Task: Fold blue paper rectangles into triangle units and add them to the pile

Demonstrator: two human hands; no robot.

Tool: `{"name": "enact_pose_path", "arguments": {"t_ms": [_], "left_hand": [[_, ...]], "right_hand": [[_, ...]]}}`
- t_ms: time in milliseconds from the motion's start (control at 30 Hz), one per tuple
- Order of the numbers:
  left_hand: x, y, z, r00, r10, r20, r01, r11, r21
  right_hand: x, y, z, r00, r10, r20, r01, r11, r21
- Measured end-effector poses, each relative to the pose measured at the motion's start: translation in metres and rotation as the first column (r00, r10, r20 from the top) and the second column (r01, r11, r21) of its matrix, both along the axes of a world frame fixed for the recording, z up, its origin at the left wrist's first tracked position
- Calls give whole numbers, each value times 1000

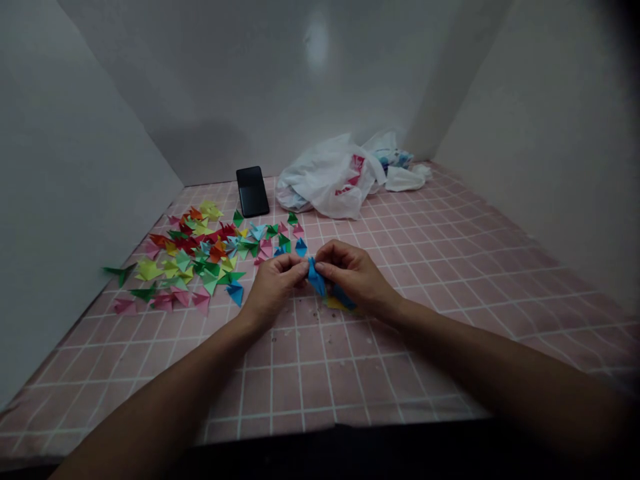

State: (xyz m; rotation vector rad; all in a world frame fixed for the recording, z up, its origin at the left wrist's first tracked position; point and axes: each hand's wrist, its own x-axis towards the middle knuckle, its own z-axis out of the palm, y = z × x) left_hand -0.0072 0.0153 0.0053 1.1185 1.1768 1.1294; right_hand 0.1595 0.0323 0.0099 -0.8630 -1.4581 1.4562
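Observation:
A small folded blue paper crane (315, 279) is pinched between both hands, a little above the table. My left hand (274, 283) closes thumb and forefinger on its left side. From the right, my right hand (359, 275) grips it the same way, fingers curled. Partly hidden under the right hand are a yellow paper piece (336, 303) and more blue paper (344, 298). Small bead-like bits (316, 313) lie scattered just below the hands. To the left spreads a heap of paper cranes (207, 270) in green, red, yellow, pink and blue.
A black phone (253, 192) lies behind the cranes. Crumpled white plastic bags (327, 177) sit at the back, near the rear wall. A pink checked cloth (450, 267) covers the table, with grey walls (560, 133) on the left, right and back.

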Motion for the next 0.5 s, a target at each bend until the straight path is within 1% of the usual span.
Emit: {"name": "enact_pose_path", "arguments": {"t_ms": [233,333,500], "left_hand": [[1,-2,10,995,-31,-91,36,998,50],[-1,-1,10,988,-39,-148,53,994,91],[-5,0,8,969,-89,-229,126,979,157]], "right_hand": [[2,1,2,995,1,98,-3,1000,21],[3,3,1,988,-10,152,0,998,64],[4,4,0,979,-44,199,10,986,169]]}}
